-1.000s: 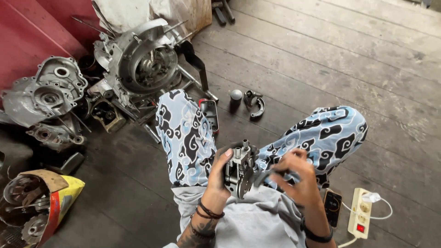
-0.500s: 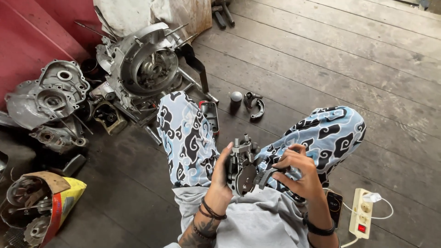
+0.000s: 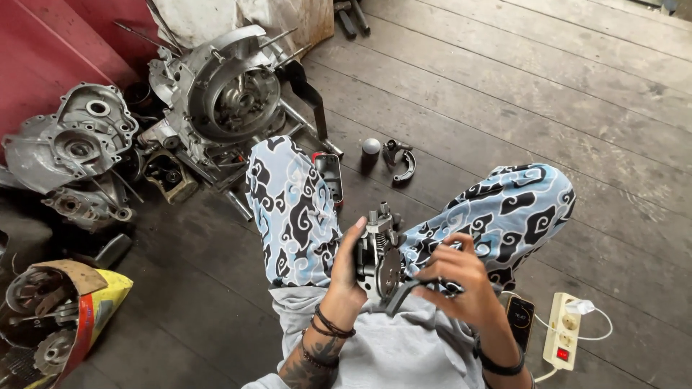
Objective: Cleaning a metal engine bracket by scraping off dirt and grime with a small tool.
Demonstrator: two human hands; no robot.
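I sit on a dark wooden floor with my knees up, in blue, white and black patterned trousers. My left hand (image 3: 344, 268) grips a small metal engine part (image 3: 378, 252), a carburettor-like block, from its left side between my legs. My right hand (image 3: 455, 279) is on the part's right side, fingers curled around a dark lever or tool (image 3: 404, 294) that sticks out below it.
A large engine case (image 3: 229, 94) and a second case half (image 3: 71, 144) lie at the upper left by a red wall. A small metal knob (image 3: 370, 146) and a curved bracket (image 3: 402, 162) lie ahead. A phone (image 3: 519, 320) and a power strip (image 3: 564, 333) sit at right; a yellow bag of gears (image 3: 54, 324) at lower left.
My right hand has shifted from over the part's top to its lower right side, now holding the dark lever. My left hand keeps its grip; the view has tilted slightly.
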